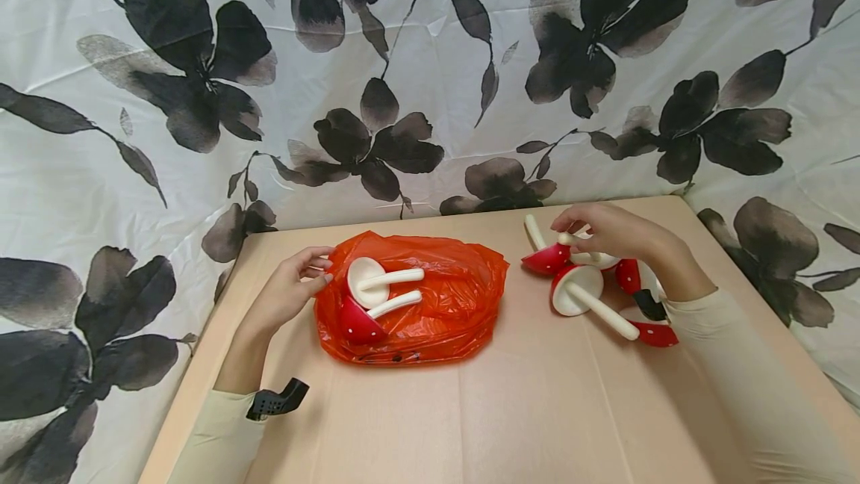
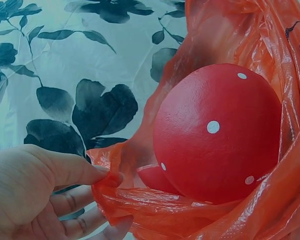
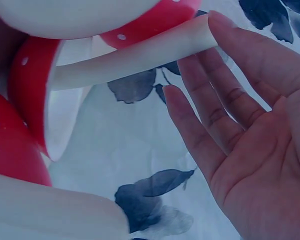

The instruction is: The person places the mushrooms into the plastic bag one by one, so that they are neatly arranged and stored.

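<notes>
My left hand pinches the left edge of a thin orange-red plastic bag between thumb and fingers. Two toy mushrooms lie in the bag's opening: one shows its pale underside, the other its red, white-dotted cap. A large red cap fills the bag's mouth in the left wrist view. On the right, my right hand pinches the end of a mushroom's white stem between thumb and fingertips. That mushroom is among several others, including a mushroom with its stem toward me.
More mushrooms lie close around the right forearm, one red cap near the sleeve and another mushroom toward the back. The light wooden table meets a floral cloth behind. A black band circles the left wrist.
</notes>
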The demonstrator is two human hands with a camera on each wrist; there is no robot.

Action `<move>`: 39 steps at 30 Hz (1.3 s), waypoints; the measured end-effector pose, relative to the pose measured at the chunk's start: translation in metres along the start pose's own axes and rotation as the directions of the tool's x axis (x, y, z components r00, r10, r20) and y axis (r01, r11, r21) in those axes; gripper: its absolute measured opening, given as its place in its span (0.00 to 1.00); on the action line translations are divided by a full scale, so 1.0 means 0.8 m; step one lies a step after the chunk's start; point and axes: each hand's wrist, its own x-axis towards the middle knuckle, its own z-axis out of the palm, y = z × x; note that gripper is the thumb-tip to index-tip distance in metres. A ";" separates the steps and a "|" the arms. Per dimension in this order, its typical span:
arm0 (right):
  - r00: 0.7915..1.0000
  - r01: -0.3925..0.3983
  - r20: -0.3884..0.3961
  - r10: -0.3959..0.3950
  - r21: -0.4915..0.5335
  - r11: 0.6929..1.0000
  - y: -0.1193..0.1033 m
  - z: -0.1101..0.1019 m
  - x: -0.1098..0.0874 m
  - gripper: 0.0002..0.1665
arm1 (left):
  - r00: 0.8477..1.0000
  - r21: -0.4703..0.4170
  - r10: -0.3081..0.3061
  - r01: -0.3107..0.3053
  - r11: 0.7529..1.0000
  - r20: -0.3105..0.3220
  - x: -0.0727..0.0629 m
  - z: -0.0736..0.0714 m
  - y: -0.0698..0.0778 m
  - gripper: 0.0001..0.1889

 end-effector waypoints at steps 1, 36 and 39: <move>1.000 0.003 0.001 -0.003 0.000 1.000 0.002 0.001 0.001 0.22 | 1.000 -0.002 0.002 -0.002 1.000 0.000 0.000 0.000 -0.001 0.24; 0.982 -0.157 -0.119 0.146 -0.084 0.984 0.054 -0.031 -0.005 0.18 | 0.999 0.008 0.002 -0.002 1.000 -0.032 0.002 0.003 -0.003 0.23; 0.975 -0.190 -0.143 0.172 -0.121 0.974 0.062 -0.038 -0.006 0.15 | 0.999 0.005 0.000 0.000 1.000 -0.037 0.004 0.004 -0.004 0.23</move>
